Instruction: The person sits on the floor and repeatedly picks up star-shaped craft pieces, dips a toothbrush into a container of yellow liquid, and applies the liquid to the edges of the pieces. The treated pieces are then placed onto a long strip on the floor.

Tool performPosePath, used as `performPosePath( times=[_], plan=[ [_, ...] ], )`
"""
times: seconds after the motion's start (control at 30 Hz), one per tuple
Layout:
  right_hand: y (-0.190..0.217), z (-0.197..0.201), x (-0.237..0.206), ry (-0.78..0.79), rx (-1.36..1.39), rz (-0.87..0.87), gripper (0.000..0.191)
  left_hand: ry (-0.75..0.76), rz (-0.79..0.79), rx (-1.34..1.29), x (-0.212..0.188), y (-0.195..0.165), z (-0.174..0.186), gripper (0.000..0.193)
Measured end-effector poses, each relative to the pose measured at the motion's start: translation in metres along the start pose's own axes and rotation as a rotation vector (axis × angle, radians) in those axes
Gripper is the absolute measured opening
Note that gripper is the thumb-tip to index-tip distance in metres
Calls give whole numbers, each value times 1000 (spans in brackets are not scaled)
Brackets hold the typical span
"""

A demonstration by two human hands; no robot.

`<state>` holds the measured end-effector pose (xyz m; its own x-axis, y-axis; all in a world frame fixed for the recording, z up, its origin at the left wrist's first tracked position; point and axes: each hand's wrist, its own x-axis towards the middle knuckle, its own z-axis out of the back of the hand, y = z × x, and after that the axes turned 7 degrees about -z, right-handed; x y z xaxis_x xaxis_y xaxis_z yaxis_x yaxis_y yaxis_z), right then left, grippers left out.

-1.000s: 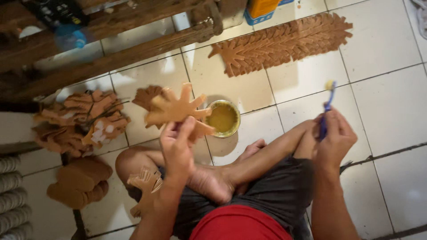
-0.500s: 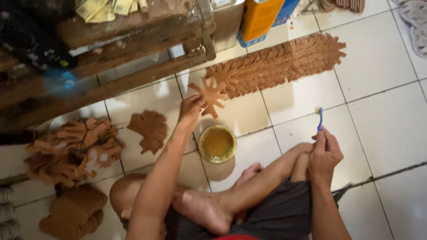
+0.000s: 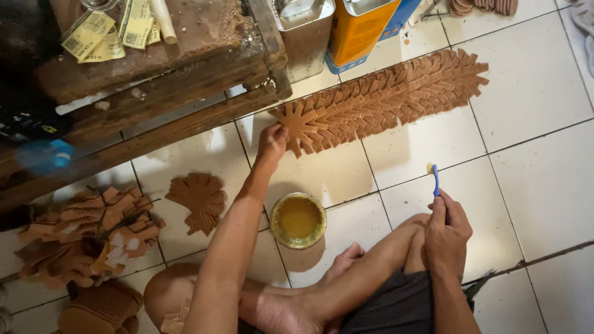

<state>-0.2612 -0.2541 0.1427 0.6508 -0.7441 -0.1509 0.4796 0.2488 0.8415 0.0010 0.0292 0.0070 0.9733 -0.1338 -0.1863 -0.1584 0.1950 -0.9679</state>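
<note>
Two hands busy: left hand (image 3: 272, 141) pinches star piece (image 3: 299, 125) at row's (image 3: 396, 93) near end; right hand (image 3: 447, 232) grips brush (image 3: 434, 178), probably glue-tipped.

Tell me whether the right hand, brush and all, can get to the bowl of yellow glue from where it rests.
Probably yes: the right hand sits on the knee, and bare tile separates its blue brush from the bowl.

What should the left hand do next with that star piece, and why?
Probably let go and pull back: the left hand has the star piece lying overlapped on the near end of the row, while the right hand holds the brush upright beside the glue bowl.
</note>
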Motion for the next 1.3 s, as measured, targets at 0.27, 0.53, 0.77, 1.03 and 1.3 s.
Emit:
performPosePath(
  times=[0.27,0.53,0.77,1.03,1.3],
  plan=[
    [3,-1,-1,3,-10,37,26,-67,115,121,4,7,-6,24],
    [-6,-3,2,9,5,45,24,-103,20,40,5,13,-12,22],
    [-15,-5,3,-7,-17,127,23,-235,27,37,1,10,-17,19],
    [19,-1,-7,45,-28,-90,31,-454,-183,269,-59,20,72,34],
    [43,-10,-29,251,-355,14,29,-627,-83,964,-160,38,149,58]
  ],
)
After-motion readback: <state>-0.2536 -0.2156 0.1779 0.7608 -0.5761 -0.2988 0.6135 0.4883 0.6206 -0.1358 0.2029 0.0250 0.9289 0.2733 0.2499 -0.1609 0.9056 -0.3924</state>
